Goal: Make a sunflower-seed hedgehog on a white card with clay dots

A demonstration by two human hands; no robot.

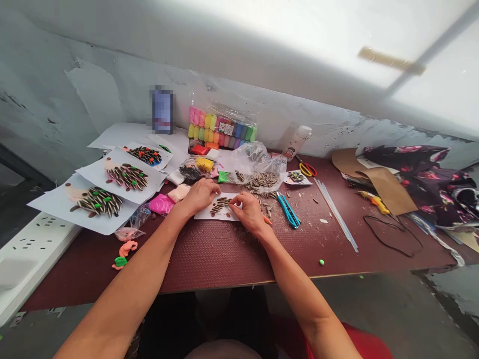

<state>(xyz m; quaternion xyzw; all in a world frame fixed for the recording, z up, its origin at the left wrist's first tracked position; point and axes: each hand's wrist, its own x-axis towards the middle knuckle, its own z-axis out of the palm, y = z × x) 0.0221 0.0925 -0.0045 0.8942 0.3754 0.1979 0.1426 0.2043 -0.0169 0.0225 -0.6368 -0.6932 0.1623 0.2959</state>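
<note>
**Item 1, at centre of frame:** white paper card point(219, 212) lying flat on a dark red bench point(224, 254), with striped sunflower seeds point(220, 205) set in slanting rows on its left half.

**Item 2:** left hand point(200, 195), at the card's upper left corner. Its fingers point(215, 189) are loosely curved against the card, with nothing visibly gripped.

**Item 3:** right hand point(250, 213), over the right end of the seed rows. Its fingers point(235, 200) are pinched together; whether a seed lies between them cannot be told.

**Just beyond the hands:** a loose heap of seeds point(262, 182) on a crumpled clear plastic bag point(254, 159), with strays scattered toward the card. A blue craft knife point(288, 210) lies to the right.

**Upper centre:** a multicoloured modelling clay pack point(220, 127), a white bottle point(296, 142), and red-and-yellow scissors point(307, 169).

**Left of frame:** three seed pictures on white paper sheets point(99, 202), overlapping, with green or orange clay dots. Below them are a pink clay bag point(161, 203) and orange clay scraps point(125, 248). A white power strip point(30, 249) sits at lower left.

**Right of frame:** clear glue sticks point(335, 214), a yellow glue gun point(374, 202), a black cord point(392, 234), brown kraft paper point(385, 182), and dark floral fabric point(419, 174).
</note>
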